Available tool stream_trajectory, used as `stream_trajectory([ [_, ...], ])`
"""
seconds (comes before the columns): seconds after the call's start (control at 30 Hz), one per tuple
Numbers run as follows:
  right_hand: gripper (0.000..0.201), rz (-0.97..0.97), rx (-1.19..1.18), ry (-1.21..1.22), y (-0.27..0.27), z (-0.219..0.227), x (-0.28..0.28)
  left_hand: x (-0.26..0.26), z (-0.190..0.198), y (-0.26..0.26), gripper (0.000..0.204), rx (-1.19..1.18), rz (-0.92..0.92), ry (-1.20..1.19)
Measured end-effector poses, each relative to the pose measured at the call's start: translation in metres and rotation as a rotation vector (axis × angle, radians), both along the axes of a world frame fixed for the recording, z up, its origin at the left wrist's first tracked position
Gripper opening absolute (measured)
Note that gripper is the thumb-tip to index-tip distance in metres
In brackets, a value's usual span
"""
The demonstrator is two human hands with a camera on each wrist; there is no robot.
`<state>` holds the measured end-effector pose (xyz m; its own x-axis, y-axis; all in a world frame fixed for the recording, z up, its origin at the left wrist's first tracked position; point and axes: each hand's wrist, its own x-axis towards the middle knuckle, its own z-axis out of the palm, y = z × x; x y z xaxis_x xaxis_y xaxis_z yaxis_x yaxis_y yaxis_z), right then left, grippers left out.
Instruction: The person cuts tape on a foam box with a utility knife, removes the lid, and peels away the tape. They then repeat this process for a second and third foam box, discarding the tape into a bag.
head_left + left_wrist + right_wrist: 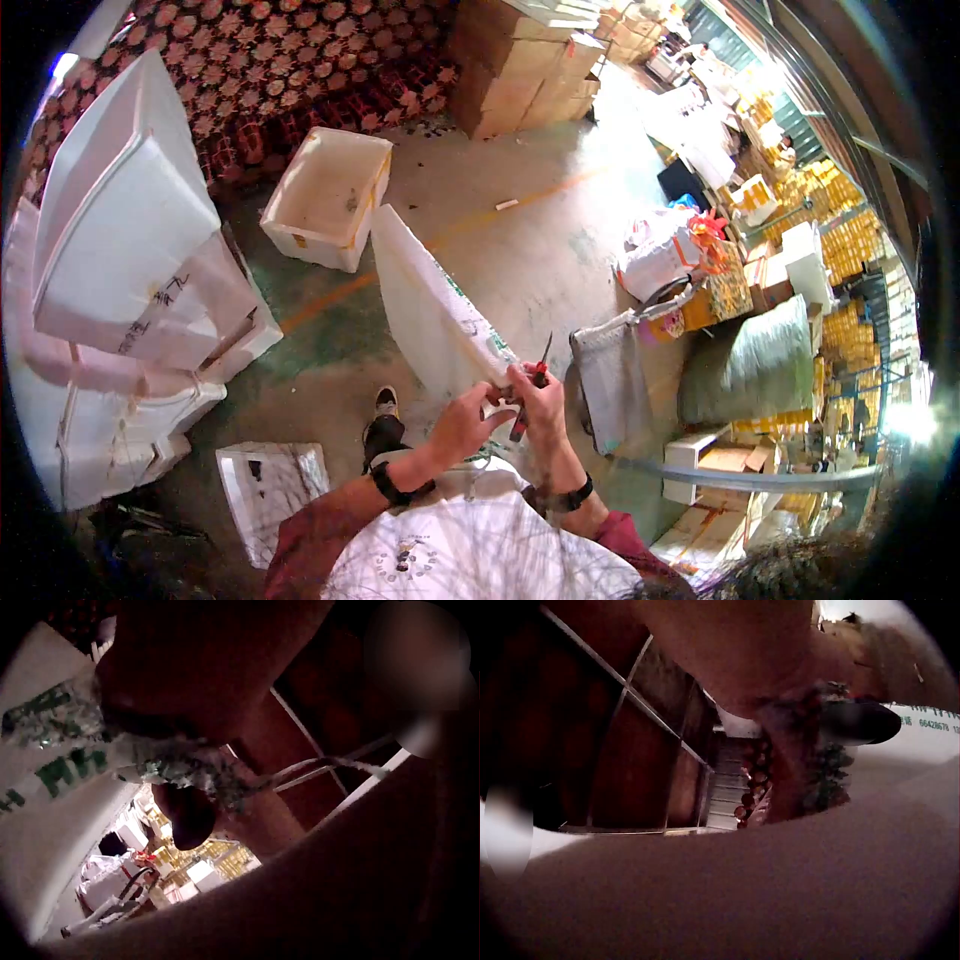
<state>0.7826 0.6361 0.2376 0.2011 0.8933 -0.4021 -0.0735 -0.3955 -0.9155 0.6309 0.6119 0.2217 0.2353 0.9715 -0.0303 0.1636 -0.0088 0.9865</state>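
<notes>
A white foam box (pixel 425 290) with green print along its upper edge stands tilted in front of the person's body. The left hand (pixel 462 425) is at its near end, with thumb and fingertips pinching crumpled, green-printed tape (pixel 199 774). The right hand (pixel 543 402) is close beside it at the same corner. It grips a red-and-black handled tool (pixel 540 376) whose dark, pointed blade sticks out past the fingers, angled up and away. In the right wrist view, the tape (pixel 829 776) bunches near the fingers, partly hidden by the hand.
Stacked white foam boxes (pixel 130 220) rise at the left. An open foam box (pixel 330 150) stands on the floor ahead, another white foam piece (pixel 240 480) near the feet. Cardboard cartons (pixel 525 70) stand at the back; a grey bin (pixel 610 385) and bags (pixel 655 250) are at the right.
</notes>
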Motion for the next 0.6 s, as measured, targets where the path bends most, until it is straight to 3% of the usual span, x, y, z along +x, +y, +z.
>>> stream_trajectory([
  [0.07, 0.037, 0.078, -0.090, 0.047, 0.002, 0.016, 0.006, 0.011, 0.003, -0.002, 0.037, 0.011, 0.105, 0.074],
  [0.17, 0.031, 0.145, -0.017, 0.270, -0.001, -0.002, 0.018, 0.034, 0.000, -0.014, 0.033, 0.143, 0.320, 0.330],
  [0.3, 0.026, 0.253, -0.068, 0.325, 0.000, -0.004, 0.031, 0.044, -0.006, -0.026, 0.018, 0.273, 0.412, 0.465],
  [0.43, 0.026, 0.400, -0.140, 0.414, -0.004, -0.006, 0.048, 0.054, -0.008, -0.045, 0.011, 0.250, 0.510, 0.303],
  [0.53, 0.029, 0.477, -0.171, 0.439, -0.009, -0.007, 0.056, 0.064, -0.012, -0.056, 0.012, 0.220, 0.595, 0.331],
  [0.6, 0.034, 0.497, -0.177, 0.404, -0.010, -0.005, 0.058, 0.068, -0.014, -0.057, 0.012, 0.368, 0.629, 0.376],
])
